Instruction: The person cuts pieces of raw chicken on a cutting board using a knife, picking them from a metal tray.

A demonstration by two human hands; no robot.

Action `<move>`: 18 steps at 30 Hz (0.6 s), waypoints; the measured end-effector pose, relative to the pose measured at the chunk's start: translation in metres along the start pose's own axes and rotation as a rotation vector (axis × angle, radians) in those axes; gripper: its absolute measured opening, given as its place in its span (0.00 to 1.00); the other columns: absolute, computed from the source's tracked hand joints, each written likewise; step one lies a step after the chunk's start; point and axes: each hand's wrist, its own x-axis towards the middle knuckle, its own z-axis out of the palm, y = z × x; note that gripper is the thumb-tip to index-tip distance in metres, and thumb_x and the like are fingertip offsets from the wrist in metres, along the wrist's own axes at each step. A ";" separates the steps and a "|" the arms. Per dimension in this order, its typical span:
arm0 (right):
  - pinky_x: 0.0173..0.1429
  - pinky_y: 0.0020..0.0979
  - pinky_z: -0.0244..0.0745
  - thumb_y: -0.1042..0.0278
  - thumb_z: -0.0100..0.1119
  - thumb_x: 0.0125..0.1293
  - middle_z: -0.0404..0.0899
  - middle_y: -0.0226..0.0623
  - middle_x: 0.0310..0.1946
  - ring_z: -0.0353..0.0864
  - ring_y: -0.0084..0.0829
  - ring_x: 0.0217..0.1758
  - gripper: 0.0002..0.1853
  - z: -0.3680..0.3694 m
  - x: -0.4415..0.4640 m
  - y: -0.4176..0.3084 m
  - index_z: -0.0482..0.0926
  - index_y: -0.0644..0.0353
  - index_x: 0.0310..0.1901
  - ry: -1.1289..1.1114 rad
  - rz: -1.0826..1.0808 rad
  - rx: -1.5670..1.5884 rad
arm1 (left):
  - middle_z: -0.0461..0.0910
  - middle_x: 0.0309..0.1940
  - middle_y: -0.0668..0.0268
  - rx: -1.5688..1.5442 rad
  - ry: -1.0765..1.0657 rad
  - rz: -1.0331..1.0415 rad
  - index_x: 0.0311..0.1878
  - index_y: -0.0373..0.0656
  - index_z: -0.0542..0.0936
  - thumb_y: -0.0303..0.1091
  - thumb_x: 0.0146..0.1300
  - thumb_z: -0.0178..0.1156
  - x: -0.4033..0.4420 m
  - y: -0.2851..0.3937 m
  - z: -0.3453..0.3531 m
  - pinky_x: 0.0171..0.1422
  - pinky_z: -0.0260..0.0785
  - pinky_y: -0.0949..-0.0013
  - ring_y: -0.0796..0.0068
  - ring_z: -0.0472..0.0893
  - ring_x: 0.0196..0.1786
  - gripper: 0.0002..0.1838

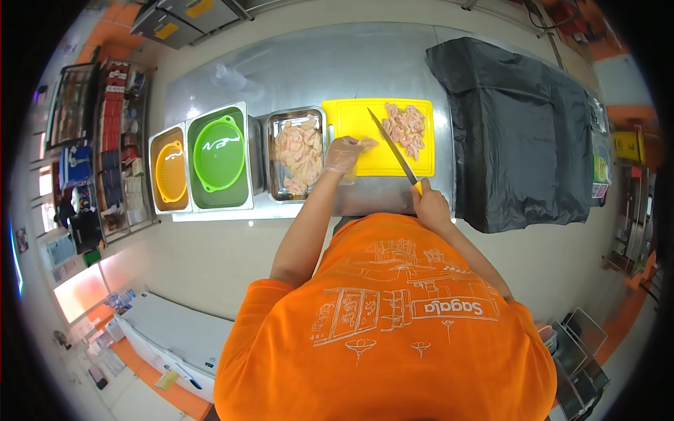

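My left hand, in a clear glove, pinches a pale piece of raw chicken over the left part of the yellow cutting board. In my right hand is the yellow handle of a long knife; its blade slants up and left across the board. Cut chicken pieces lie in a heap to the right of the blade. Left of the board stands a steel tray with larger pieces of raw chicken. The fingertips of my left hand are partly hidden by the piece.
Further left are steel sink-like containers, one with a green basket, the other with an orange basket. A black plastic cover drapes over something at the right. A clear plastic object lies at the back of the steel table.
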 end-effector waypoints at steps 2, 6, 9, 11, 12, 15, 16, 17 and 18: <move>0.43 0.61 0.80 0.49 0.51 0.80 0.84 0.63 0.31 0.86 0.65 0.37 0.21 -0.001 0.001 0.004 0.73 0.64 0.51 0.043 0.005 0.031 | 0.88 0.39 0.58 -0.169 0.008 0.093 0.48 0.31 0.81 0.39 0.67 0.67 0.009 -0.006 0.005 0.47 0.78 0.71 0.69 0.87 0.40 0.18; 0.42 0.61 0.80 0.50 0.51 0.79 0.84 0.64 0.30 0.86 0.65 0.35 0.21 -0.005 0.002 0.011 0.73 0.65 0.51 0.114 0.022 0.068 | 0.85 0.30 0.61 -0.173 0.029 0.187 0.46 0.30 0.82 0.36 0.67 0.65 0.005 0.041 0.017 0.43 0.76 0.72 0.74 0.86 0.35 0.15; 0.42 0.62 0.79 0.50 0.51 0.79 0.84 0.63 0.30 0.86 0.65 0.35 0.21 -0.008 -0.001 0.015 0.73 0.65 0.52 0.136 0.049 0.090 | 0.85 0.29 0.61 -0.097 0.057 0.199 0.46 0.30 0.82 0.37 0.67 0.64 -0.004 0.066 0.023 0.40 0.77 0.71 0.75 0.85 0.32 0.16; 0.42 0.62 0.79 0.50 0.51 0.79 0.84 0.63 0.30 0.86 0.65 0.36 0.21 -0.009 -0.004 0.016 0.72 0.64 0.51 0.132 0.064 0.097 | 0.86 0.30 0.61 -0.086 0.103 0.143 0.45 0.30 0.83 0.36 0.67 0.65 -0.007 0.069 0.025 0.38 0.77 0.71 0.75 0.85 0.30 0.15; 0.42 0.62 0.79 0.50 0.51 0.79 0.84 0.63 0.31 0.86 0.65 0.36 0.21 -0.007 -0.005 0.018 0.72 0.64 0.51 0.123 0.067 0.093 | 0.86 0.30 0.61 -0.076 0.130 0.100 0.44 0.30 0.83 0.35 0.66 0.66 0.001 0.053 0.026 0.37 0.76 0.71 0.76 0.84 0.29 0.14; 0.43 0.62 0.79 0.50 0.51 0.80 0.84 0.62 0.31 0.86 0.65 0.36 0.20 0.000 -0.007 0.020 0.71 0.63 0.51 0.085 0.072 0.080 | 0.87 0.29 0.62 -0.011 0.156 -0.035 0.40 0.32 0.86 0.35 0.64 0.67 0.020 -0.003 0.025 0.33 0.75 0.72 0.77 0.83 0.25 0.12; 0.43 0.62 0.79 0.50 0.51 0.80 0.84 0.62 0.31 0.86 0.65 0.37 0.20 0.003 -0.008 0.020 0.71 0.63 0.51 0.064 0.074 0.073 | 0.87 0.28 0.63 0.016 0.157 -0.082 0.39 0.33 0.86 0.35 0.64 0.67 0.021 -0.010 0.023 0.31 0.75 0.72 0.77 0.83 0.24 0.12; 0.43 0.62 0.79 0.50 0.51 0.80 0.84 0.62 0.31 0.86 0.65 0.37 0.19 0.005 -0.008 0.020 0.71 0.62 0.50 0.043 0.076 0.065 | 0.87 0.27 0.63 -0.002 0.170 -0.089 0.37 0.33 0.86 0.35 0.64 0.68 0.021 -0.019 0.021 0.30 0.75 0.72 0.77 0.83 0.23 0.12; 0.43 0.61 0.79 0.50 0.51 0.80 0.84 0.62 0.31 0.86 0.64 0.37 0.19 0.005 -0.009 0.018 0.71 0.62 0.50 0.022 0.058 0.059 | 0.86 0.25 0.64 -0.022 0.183 -0.097 0.34 0.34 0.87 0.35 0.63 0.68 0.017 -0.022 0.020 0.30 0.74 0.72 0.77 0.83 0.23 0.12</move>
